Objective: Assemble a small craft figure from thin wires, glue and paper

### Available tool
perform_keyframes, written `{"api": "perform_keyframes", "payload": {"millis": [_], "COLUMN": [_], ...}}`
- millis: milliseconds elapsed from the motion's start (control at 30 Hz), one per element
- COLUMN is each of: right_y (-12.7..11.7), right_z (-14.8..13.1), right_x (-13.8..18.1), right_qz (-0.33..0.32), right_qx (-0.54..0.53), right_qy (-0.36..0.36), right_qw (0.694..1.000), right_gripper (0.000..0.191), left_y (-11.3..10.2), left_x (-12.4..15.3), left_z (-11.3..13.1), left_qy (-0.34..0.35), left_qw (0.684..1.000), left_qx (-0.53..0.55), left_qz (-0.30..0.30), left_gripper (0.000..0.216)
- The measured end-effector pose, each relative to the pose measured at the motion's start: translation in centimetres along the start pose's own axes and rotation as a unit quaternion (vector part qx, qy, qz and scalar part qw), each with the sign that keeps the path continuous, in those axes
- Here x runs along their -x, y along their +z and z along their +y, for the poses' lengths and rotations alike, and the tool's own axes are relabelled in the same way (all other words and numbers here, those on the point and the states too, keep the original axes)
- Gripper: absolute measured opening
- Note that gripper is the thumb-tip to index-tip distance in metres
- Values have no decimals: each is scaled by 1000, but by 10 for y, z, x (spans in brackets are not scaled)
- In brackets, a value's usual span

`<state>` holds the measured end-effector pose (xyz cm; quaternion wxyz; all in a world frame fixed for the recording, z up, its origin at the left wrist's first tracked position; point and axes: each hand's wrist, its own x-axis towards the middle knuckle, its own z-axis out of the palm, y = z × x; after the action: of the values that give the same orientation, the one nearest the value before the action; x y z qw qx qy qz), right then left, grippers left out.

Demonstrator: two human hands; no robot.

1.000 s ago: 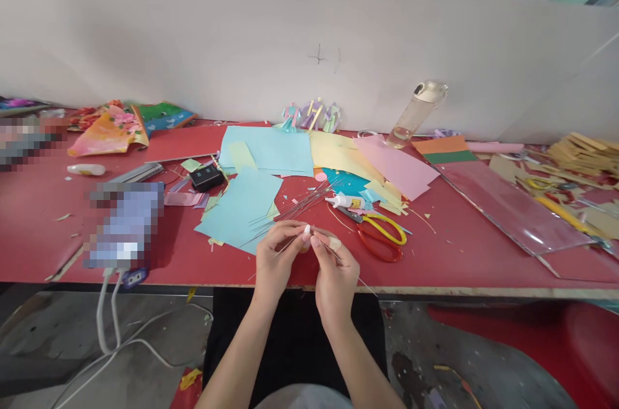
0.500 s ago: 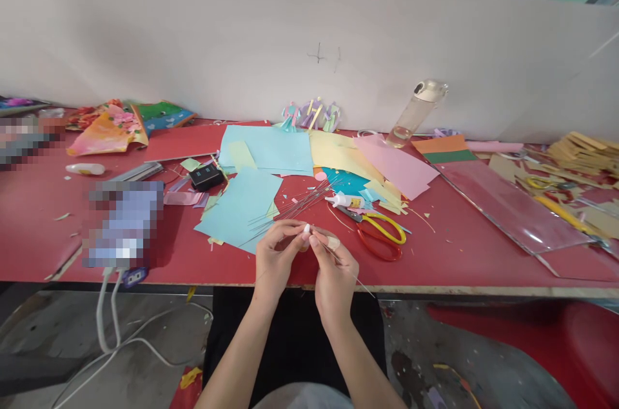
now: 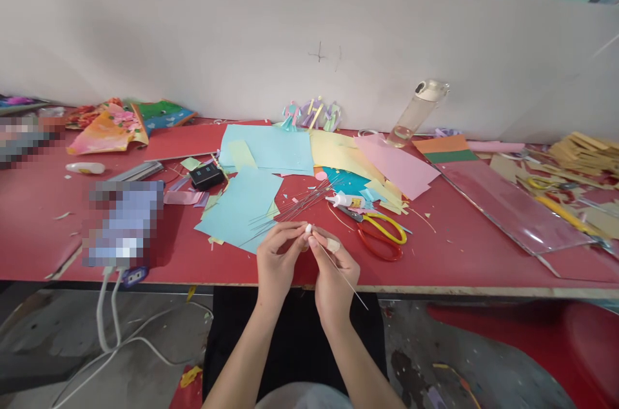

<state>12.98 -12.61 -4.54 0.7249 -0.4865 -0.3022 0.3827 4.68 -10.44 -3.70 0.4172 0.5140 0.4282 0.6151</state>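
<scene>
Fingertips of both hands meet over the table's front edge, around a small white piece [image 3: 308,228]. My left hand [image 3: 276,257] pinches that piece between thumb and fingers. In my right hand [image 3: 337,270], closed beside it, a thin wire [image 3: 352,286] is held and slants down to the right past the palm. Whether the wire's upper end sits inside the white piece is hidden by the fingers. A pale wrap covers one right finger. Just beyond the hands lie several loose wires [image 3: 302,204], a white glue bottle [image 3: 349,200] and scissors [image 3: 384,228] with yellow and red handles.
Blue paper [image 3: 244,206], yellow paper [image 3: 341,154] and pink paper [image 3: 399,164] spread across the red table [image 3: 449,241]. Small paper figures [image 3: 312,114] and a clear water bottle [image 3: 416,115] lean on the partition. A phone [image 3: 128,222] with cables lies left, a plastic sleeve [image 3: 512,202] right.
The wire's free end has swung slightly down and left, and more of its length shows across my right hand. Both hands stay almost in place.
</scene>
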Motion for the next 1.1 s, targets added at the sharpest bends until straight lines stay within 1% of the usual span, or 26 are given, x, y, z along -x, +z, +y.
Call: {"api": "perform_keyframes", "payload": {"millis": [200, 433, 633, 867, 1100], "right_y": [-1, -2, -2, -2, -3], "right_z": [-2, -2, -4, -5, -3], "right_x": [2, 3, 3, 5, 11], "right_qz": [-7, -16, -15, -15, -24], "right_qx": [27, 61, 68, 77, 94], "right_qy": [-13, -19, -29, -28, -66], "right_qw": [1000, 998, 997, 997, 993], "right_gripper": [11, 12, 13, 14, 18], "left_y": [1, 1, 3, 5, 8], "left_x": [3, 5, 5, 6, 9], "left_z": [0, 0, 2, 3, 3], "left_qy": [20, 16, 20, 27, 44], "left_qw": [999, 999, 999, 997, 995], "left_qx": [-27, -41, -41, -60, -71], "left_qz": [5, 17, 18, 42, 58], "left_gripper": [10, 11, 9, 9, 9]}}
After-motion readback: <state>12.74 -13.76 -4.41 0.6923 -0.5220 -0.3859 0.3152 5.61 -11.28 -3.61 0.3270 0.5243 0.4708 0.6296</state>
